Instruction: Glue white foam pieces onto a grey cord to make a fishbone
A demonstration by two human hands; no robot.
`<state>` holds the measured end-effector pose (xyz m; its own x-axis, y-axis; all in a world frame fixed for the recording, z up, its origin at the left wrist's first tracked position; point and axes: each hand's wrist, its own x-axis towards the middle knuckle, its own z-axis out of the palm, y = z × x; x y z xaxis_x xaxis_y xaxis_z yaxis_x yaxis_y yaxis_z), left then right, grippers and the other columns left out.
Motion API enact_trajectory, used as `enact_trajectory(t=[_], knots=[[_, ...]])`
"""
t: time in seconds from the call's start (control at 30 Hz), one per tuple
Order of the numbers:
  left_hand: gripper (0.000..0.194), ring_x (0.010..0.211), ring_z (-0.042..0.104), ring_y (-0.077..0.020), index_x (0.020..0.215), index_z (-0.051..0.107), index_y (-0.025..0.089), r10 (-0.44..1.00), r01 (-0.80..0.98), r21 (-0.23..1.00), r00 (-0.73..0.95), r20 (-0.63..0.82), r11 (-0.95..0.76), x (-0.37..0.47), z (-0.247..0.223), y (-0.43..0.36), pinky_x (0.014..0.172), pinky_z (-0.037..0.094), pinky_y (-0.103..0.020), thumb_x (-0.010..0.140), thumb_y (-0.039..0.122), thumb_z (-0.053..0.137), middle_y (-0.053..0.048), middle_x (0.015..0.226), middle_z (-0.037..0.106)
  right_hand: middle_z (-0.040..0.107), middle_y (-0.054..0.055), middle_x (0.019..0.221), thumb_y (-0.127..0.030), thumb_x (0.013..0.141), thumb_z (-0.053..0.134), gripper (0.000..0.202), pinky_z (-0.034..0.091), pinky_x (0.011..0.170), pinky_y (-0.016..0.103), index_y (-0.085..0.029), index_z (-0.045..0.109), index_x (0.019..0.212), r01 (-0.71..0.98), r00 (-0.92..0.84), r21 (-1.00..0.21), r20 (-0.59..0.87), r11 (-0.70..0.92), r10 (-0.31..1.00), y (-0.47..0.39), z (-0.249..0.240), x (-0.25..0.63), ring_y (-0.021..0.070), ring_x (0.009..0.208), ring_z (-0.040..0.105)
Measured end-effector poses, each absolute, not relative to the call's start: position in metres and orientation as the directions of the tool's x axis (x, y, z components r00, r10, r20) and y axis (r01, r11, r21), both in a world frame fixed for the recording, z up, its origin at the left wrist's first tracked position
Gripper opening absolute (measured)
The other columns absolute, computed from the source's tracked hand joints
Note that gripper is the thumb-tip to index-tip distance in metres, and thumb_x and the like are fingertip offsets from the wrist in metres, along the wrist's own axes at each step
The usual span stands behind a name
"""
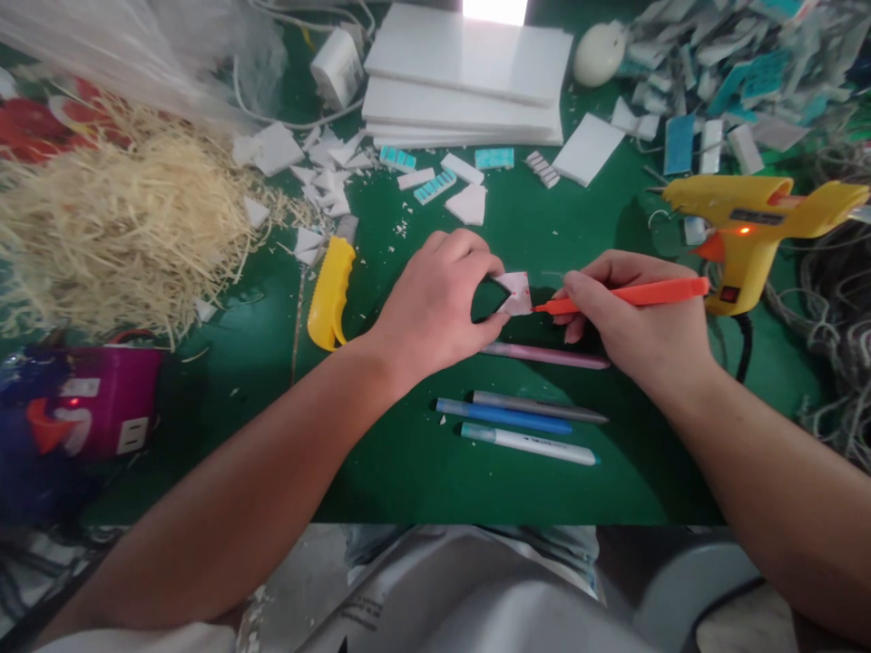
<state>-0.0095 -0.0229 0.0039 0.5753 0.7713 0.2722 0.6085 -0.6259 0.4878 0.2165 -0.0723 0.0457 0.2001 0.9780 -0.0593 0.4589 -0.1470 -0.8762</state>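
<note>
Thumb and fingers of my left hand [442, 295] pinch a small white foam piece [518, 292] with a notch on its left side and faint red marks. My right hand [632, 308] is closed around an orange-red marker [657, 291], its tip at the right edge of the foam piece. Just below the hands lies a pink marker [551, 355]. Nearer the table's front edge are a grey marker [537, 405], a blue marker [504, 415] and a white marker with teal ends [531, 443].
A yellow glue gun [731, 218] with a lit orange light stands at right. Left of my hand lies a yellow-handled cutter [332, 290]. White foam sheets [469, 63] are stacked at the back; wood shavings [122, 218] and a purple box [112, 399] sit at left.
</note>
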Motion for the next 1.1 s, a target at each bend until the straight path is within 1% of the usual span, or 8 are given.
enact_trajectory(t=[0.1,0.23,0.33,0.47,0.57,0.7,0.9,1.1], knots=[[0.028,0.124,0.071,-0.0333,0.125,0.077,0.017,0.775,0.615,0.485,0.574,0.265,-0.622,-0.009,0.004,-0.023,0.111,0.061,-0.054,0.100,0.030,0.078,-0.014,0.134,0.076,0.068,-0.004,0.057,-0.023,0.093,0.082,0.027,0.048,0.048,0.024,-0.025,0.073,0.068,0.467,0.206,-0.873,-0.046,-0.139,0.978,-0.072,0.047,0.216,0.0116,0.047,0.061],[0.027,0.124,0.070,-0.0332,0.124,0.076,0.019,0.785,0.628,0.485,0.565,0.253,-0.609,-0.009,0.004,-0.023,0.111,0.061,-0.055,0.100,0.030,0.078,-0.013,0.134,0.075,0.072,-0.004,0.061,-0.024,0.095,0.081,0.027,0.052,0.051,0.025,-0.026,0.072,0.069,0.470,0.196,-0.866,-0.090,-0.174,0.976,-0.073,0.051,0.216,0.0124,0.050,0.064],[0.027,0.124,0.070,-0.0334,0.124,0.076,0.019,0.784,0.626,0.487,0.569,0.250,-0.609,-0.009,0.005,-0.023,0.112,0.060,-0.055,0.101,0.031,0.078,-0.013,0.134,0.075,0.069,-0.004,0.059,-0.025,0.096,0.081,0.028,0.054,0.053,0.025,-0.026,0.071,0.070,0.471,0.188,-0.863,-0.105,-0.184,0.976,-0.073,0.054,0.216,0.0129,0.050,0.065],[0.027,0.125,0.070,-0.0329,0.125,0.076,0.018,0.784,0.623,0.492,0.568,0.250,-0.608,-0.009,0.005,-0.022,0.112,0.061,-0.054,0.101,0.031,0.077,-0.013,0.135,0.076,0.071,-0.004,0.060,-0.023,0.095,0.081,0.026,0.051,0.050,0.024,-0.025,0.073,0.070,0.491,0.190,-0.858,-0.063,-0.150,0.980,-0.073,0.051,0.216,0.0118,0.049,0.063],[0.029,0.124,0.071,-0.0326,0.125,0.077,0.017,0.780,0.615,0.494,0.570,0.260,-0.614,-0.010,0.004,-0.022,0.111,0.061,-0.053,0.101,0.031,0.078,-0.014,0.135,0.077,0.068,-0.005,0.057,-0.022,0.094,0.081,0.027,0.047,0.049,0.023,-0.025,0.073,0.069,0.491,0.205,-0.860,-0.043,-0.141,0.978,-0.073,0.047,0.216,0.0106,0.048,0.060],[0.029,0.124,0.071,-0.0329,0.125,0.078,0.016,0.778,0.612,0.495,0.571,0.262,-0.616,-0.009,0.006,-0.023,0.111,0.061,-0.053,0.100,0.030,0.077,-0.015,0.134,0.077,0.071,-0.004,0.060,-0.023,0.094,0.082,0.027,0.048,0.049,0.025,-0.025,0.073,0.069,0.495,0.189,-0.859,-0.041,-0.131,0.981,-0.072,0.047,0.217,0.0120,0.048,0.061],[0.026,0.125,0.070,-0.0333,0.123,0.076,0.020,0.792,0.629,0.501,0.564,0.232,-0.595,-0.009,0.007,-0.022,0.112,0.060,-0.054,0.100,0.031,0.079,-0.012,0.133,0.075,0.068,-0.004,0.056,-0.025,0.093,0.083,0.027,0.050,0.050,0.028,-0.027,0.074,0.068,0.485,0.187,-0.863,-0.060,-0.145,0.981,-0.072,0.050,0.217,0.0137,0.048,0.062],[0.028,0.125,0.070,-0.0330,0.124,0.077,0.019,0.789,0.629,0.494,0.568,0.234,-0.600,-0.009,0.006,-0.022,0.112,0.060,-0.053,0.099,0.031,0.079,-0.013,0.134,0.075,0.068,-0.004,0.056,-0.026,0.093,0.085,0.027,0.052,0.050,0.029,-0.028,0.074,0.068,0.473,0.214,-0.872,-0.025,-0.126,0.977,-0.071,0.042,0.218,0.0142,0.047,0.061]])
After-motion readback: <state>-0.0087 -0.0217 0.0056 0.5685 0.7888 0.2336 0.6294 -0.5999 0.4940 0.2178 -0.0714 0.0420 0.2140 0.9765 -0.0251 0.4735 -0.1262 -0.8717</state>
